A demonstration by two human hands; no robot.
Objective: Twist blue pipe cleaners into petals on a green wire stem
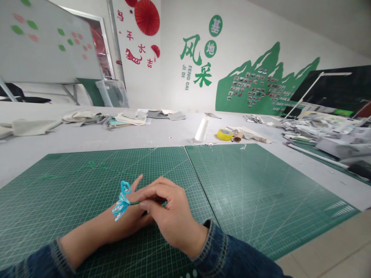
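Note:
Thumb and fingers of my right hand (171, 212) are pinched on the green stem of a small bright-blue artificial flower (121, 206). Its looped petals look fuzzy, with silvery glints, and point left over my left wrist. A curled blue loop stands up at the top of the flower. Behind and below the right hand lies my left hand (130, 214), close against it. One left finger sticks up and away, while the thumb reaches under the right hand. The other left fingers are closed in behind the right hand, and what they grip is hidden.
Two green cutting mats (232, 185) lie side by side on a pale table (87, 137). Beyond them stand a white thread cone (202, 130), a yellow tape roll (224, 134) and a cardboard tube (239, 137). Fabric pieces (131, 117) line the back; more cloth (319, 127) is heaped right.

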